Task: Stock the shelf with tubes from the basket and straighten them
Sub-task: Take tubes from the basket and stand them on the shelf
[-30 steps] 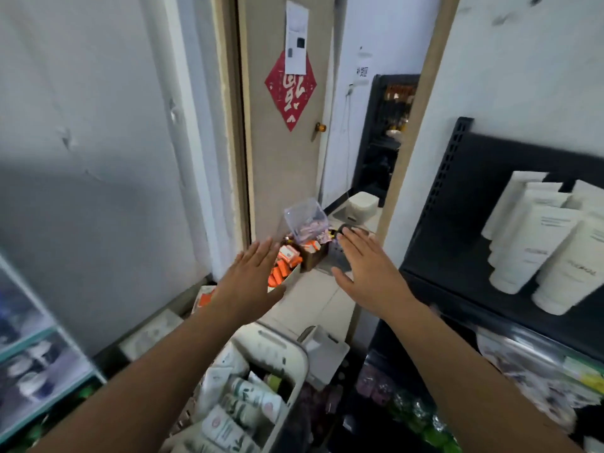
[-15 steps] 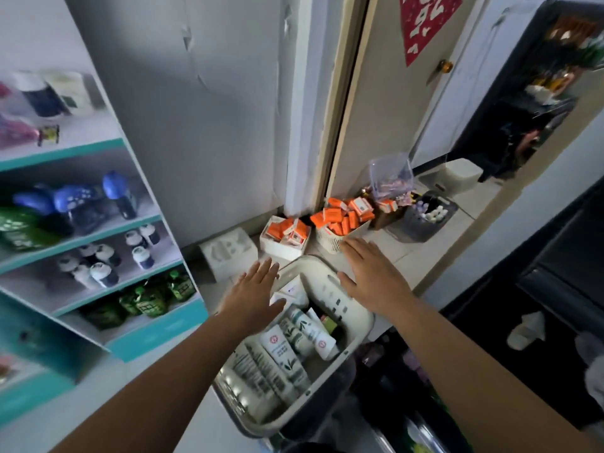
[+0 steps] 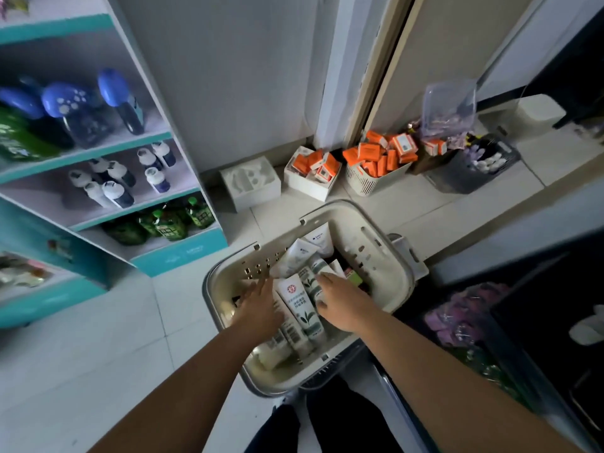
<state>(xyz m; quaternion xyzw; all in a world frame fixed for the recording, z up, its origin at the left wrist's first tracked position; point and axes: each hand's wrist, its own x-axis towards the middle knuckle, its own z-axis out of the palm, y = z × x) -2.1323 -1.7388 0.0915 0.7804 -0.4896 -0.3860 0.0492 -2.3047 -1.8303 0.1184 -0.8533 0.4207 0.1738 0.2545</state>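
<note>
Teal-edged shelving stands at the left, carrying blue-topped bottles, white-capped bottles and green pouches. Half a second ago both hands hovered over the far rim of the basket with fingers spread; now both are down inside it, and the basket fills the middle of the view.

The left hand, blurred, lies with fingers stretched wide over the tubes on the basket's left side, curled round nothing. The cream plastic basket sits on the white tiled floor, just ahead of the person's legs. The tubes lie in it as a loose, overlapping heap, not lined up: white bodies, some with a round red emblem and a green leaf print, plainer white ones toward the far end. The right hand rests on a leaf-printed tube, a finger laid along it and the thumb bent beside it; whether it grips cannot be told.

Orange boxes crowd two containers by the wall beyond. A black shelf unit holding purple packets closes the right edge.
</note>
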